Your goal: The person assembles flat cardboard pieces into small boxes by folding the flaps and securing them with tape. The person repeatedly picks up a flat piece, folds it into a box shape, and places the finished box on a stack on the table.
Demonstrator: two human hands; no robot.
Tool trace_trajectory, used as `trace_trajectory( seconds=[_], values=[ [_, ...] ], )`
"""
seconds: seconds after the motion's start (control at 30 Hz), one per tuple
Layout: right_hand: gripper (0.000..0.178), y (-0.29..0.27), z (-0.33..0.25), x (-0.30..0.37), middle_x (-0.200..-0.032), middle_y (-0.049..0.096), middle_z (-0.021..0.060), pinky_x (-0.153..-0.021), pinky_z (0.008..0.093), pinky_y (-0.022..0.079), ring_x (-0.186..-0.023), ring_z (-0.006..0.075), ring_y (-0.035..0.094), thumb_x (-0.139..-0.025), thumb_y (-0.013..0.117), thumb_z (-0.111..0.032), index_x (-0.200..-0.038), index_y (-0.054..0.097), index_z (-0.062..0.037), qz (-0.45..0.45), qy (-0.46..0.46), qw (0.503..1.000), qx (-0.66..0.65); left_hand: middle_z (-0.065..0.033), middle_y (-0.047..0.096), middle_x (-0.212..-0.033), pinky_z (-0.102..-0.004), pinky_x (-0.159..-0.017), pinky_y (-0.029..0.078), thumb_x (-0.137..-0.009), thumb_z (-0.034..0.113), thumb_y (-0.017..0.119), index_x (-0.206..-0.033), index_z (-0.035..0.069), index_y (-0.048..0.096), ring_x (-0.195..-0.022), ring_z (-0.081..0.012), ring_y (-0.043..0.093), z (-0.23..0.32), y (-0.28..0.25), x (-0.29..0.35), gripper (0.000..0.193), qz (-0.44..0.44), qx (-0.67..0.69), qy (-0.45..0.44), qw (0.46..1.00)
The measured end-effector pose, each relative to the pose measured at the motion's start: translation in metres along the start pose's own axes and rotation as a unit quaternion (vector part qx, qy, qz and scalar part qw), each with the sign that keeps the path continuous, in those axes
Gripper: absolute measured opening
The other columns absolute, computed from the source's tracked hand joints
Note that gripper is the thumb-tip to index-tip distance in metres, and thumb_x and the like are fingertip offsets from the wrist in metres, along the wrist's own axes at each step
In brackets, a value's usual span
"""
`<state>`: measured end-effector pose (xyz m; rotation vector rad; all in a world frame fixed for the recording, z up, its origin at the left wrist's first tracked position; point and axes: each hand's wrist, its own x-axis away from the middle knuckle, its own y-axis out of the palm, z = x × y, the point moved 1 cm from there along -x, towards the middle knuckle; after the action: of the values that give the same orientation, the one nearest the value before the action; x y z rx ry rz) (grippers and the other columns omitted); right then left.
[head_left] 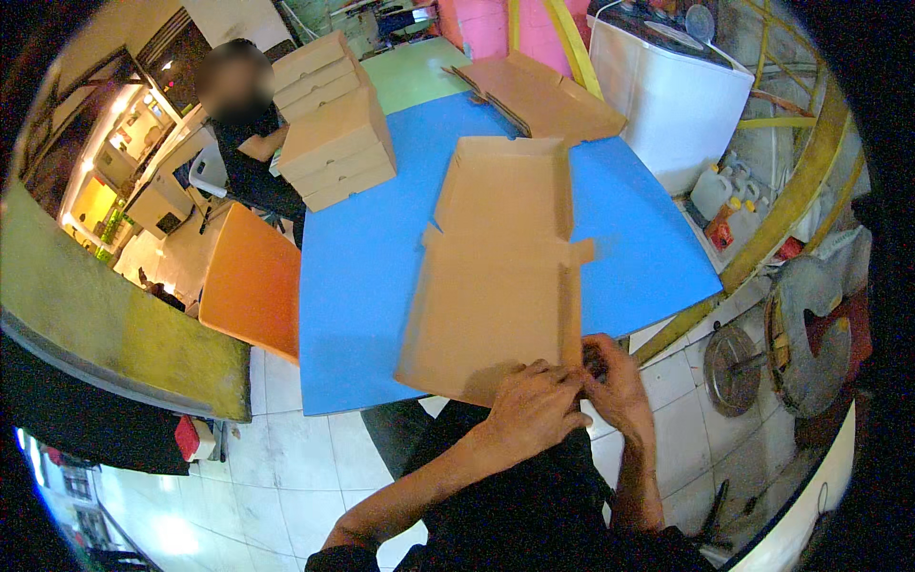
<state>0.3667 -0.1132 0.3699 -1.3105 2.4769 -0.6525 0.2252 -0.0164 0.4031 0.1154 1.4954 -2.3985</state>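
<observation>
An unfolded brown cardboard box [496, 300] lies open in front of me on the blue table [357, 286]. Its lid panel [510, 186] stretches away from me, and its right side wall is folded up. At the near right corner, my left hand [532, 408] rests over the front edge with its fingers bent onto the cardboard. My right hand [620, 389] grips the same corner from the right side, fingers curled around it. The two hands meet there, and they hide the corner's flaps.
Folded boxes [334, 143] stand stacked at the far left, beside a seated person [253, 143]. Flat cardboard sheets [543, 95] lie at the back right. An orange chair [250, 276] adjoins the table's left edge. A white washing machine [667, 95] and a fan [810, 334] stand right.
</observation>
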Motion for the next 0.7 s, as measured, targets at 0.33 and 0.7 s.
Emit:
trace_trajectory(
  seconds=[0.33, 0.7],
  values=[
    [0.028, 0.035, 0.014, -0.003, -0.086, 0.069, 0.0143, -0.070, 0.0388, 0.052, -0.077, 0.0287, 0.067, -0.083, 0.070, -0.010, -0.109, 0.061, -0.0035, -0.012, 0.022, 0.998, -0.051, -0.0036, 0.063, -0.074, -0.0360, -0.060, 0.052, -0.076, 0.013, 0.076, -0.079, 0.009, 0.066, -0.060, -0.0238, 0.062, -0.009, 0.006, 0.061, 0.011, 0.245, -0.094, 0.103, 0.959],
    [0.044, 0.049, -0.004, 0.014, -0.070, 0.061, 0.0013, -0.059, 0.0260, 0.048, -0.063, 0.0089, 0.057, -0.085, 0.073, -0.004, -0.125, 0.055, -0.0008, -0.047, 0.049, 0.972, -0.224, -0.0185, 0.064, -0.070, -0.0446, -0.062, 0.051, -0.086, 0.023, 0.065, -0.073, 0.001, 0.065, -0.066, -0.0375, 0.063, -0.038, -0.013, 0.021, 0.025, 0.067, -0.012, -0.218, 0.974]
  ],
)
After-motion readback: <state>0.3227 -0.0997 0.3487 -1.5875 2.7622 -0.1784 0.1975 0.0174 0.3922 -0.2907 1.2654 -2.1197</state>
